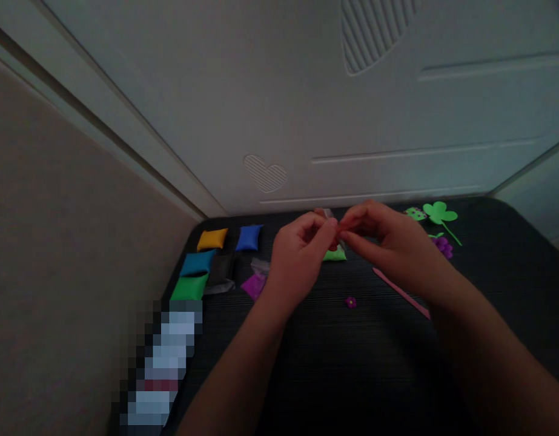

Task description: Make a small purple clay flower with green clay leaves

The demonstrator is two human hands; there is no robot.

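Observation:
My left hand and my right hand meet above the dark table, fingertips pinched together on a small red piece of clay. A clear wrapper shows just above the fingers. Under the hands lies a light green clay bag. A tiny purple clay flower sits on the table in front of the hands. A pink modelling stick lies beneath my right wrist.
Packets of clay lie at the left: yellow, blue, teal, green, black and an opened purple one. Green clay leaves and purple grapes sit far right. A white panelled door stands behind.

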